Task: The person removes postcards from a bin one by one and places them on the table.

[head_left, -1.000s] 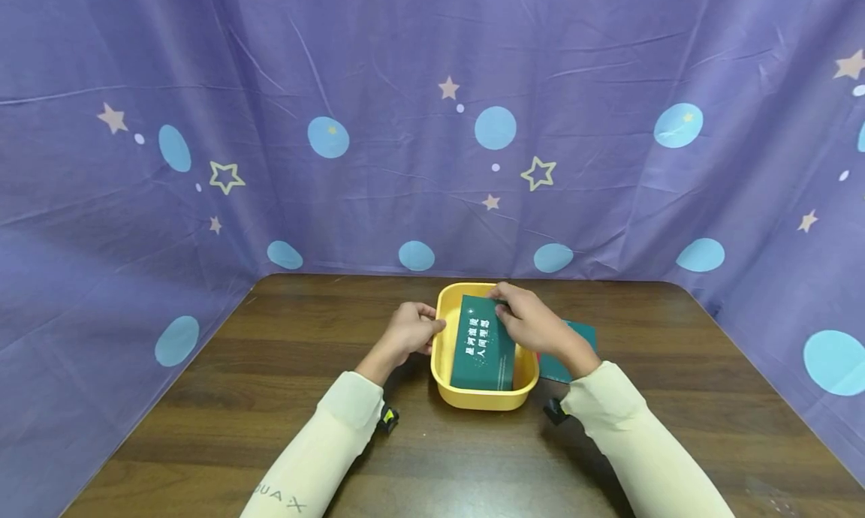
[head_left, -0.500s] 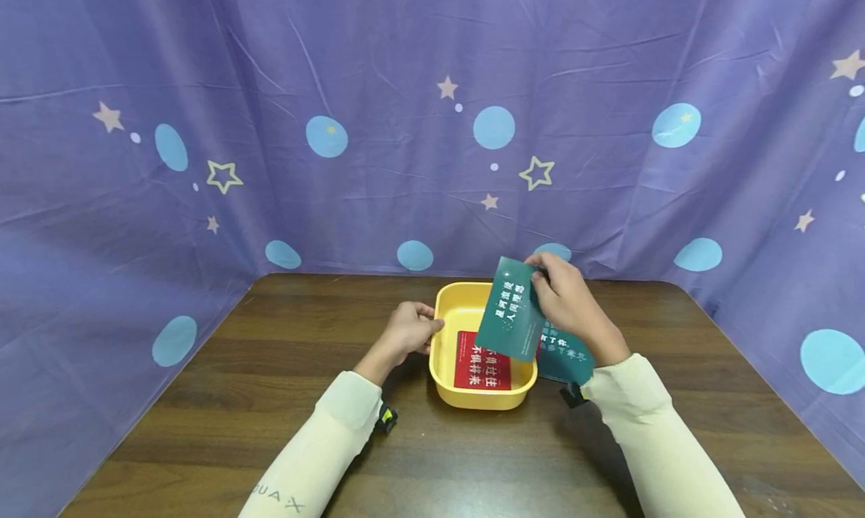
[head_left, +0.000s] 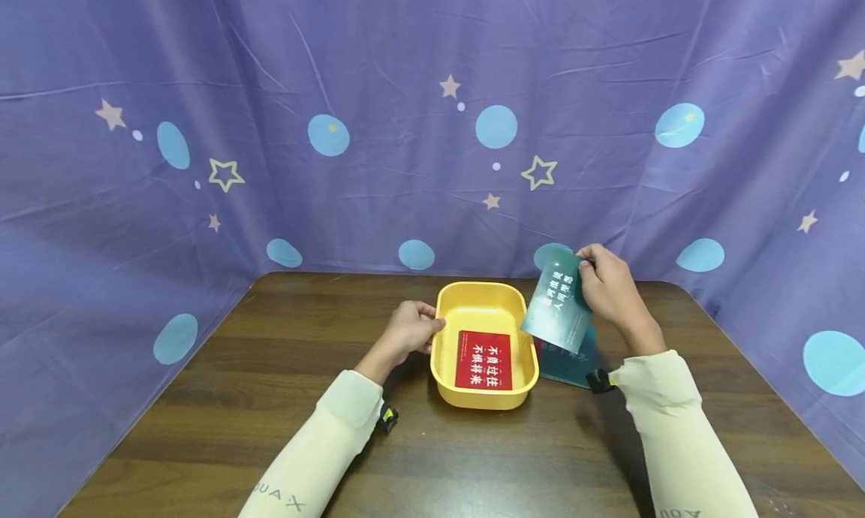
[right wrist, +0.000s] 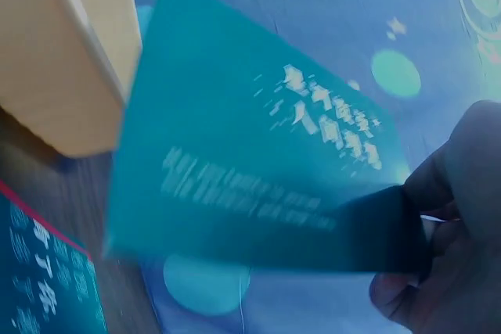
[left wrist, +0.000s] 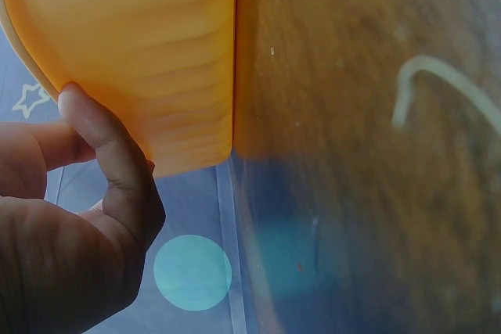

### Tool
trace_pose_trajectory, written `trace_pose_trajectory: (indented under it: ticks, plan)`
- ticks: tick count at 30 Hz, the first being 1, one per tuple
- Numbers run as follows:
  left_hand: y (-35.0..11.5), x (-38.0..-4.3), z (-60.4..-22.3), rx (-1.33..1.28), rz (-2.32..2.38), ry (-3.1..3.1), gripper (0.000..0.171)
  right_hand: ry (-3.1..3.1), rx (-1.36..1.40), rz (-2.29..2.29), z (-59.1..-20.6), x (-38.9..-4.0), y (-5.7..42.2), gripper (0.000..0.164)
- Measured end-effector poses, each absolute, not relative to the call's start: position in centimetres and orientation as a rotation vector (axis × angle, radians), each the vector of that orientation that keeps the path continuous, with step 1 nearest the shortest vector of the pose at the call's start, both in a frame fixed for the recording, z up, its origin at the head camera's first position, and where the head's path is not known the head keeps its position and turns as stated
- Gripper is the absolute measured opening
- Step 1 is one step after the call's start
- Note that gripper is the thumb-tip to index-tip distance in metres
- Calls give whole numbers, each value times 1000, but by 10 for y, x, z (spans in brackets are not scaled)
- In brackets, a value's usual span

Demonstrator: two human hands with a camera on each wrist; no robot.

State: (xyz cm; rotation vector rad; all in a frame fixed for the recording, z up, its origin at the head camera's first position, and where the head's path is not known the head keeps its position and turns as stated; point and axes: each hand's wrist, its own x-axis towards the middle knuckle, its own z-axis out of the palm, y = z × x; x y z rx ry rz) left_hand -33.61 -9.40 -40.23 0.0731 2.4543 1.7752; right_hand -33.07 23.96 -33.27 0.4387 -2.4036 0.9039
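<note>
My right hand (head_left: 611, 289) pinches a green card (head_left: 559, 304) with white lettering by its upper corner, holding it in the air to the right of a yellow plastic basin (head_left: 485, 400). In the right wrist view the card (right wrist: 235, 154) hangs tilted, thumb and fingers at one corner. My left hand (head_left: 408, 328) grips the basin's left rim; the left wrist view has its thumb and finger at the edge of the basin wall (left wrist: 156, 52). A red card (head_left: 483, 360) with white characters lies flat on the basin floor.
On the brown wooden table (head_left: 432, 458), right of the basin, lies another green card (head_left: 571, 364) with a red one partly showing beneath or beside it. A purple curtain (head_left: 419, 127) with stars and dots hangs behind the table.
My right hand has lifted the green card out of the basin and carried it right, uncovering the red card inside. The left hand stays on the rim.
</note>
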Motion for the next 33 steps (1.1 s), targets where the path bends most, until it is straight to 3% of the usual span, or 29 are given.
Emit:
trace_pose_trajectory:
  ticks: [13, 28, 33]
  plan:
    - [-95, -336, -403, 54, 1787, 2445, 22, -2637, 305, 883, -346, -338, 273, 24]
    - [-94, -336, -404, 57, 1780, 2455, 22, -2833, 331, 962, -385, -355, 271, 19]
    - [-93, -337, -403, 49, 1767, 2469, 23, -2926, 392, 902, -392, -357, 272, 26]
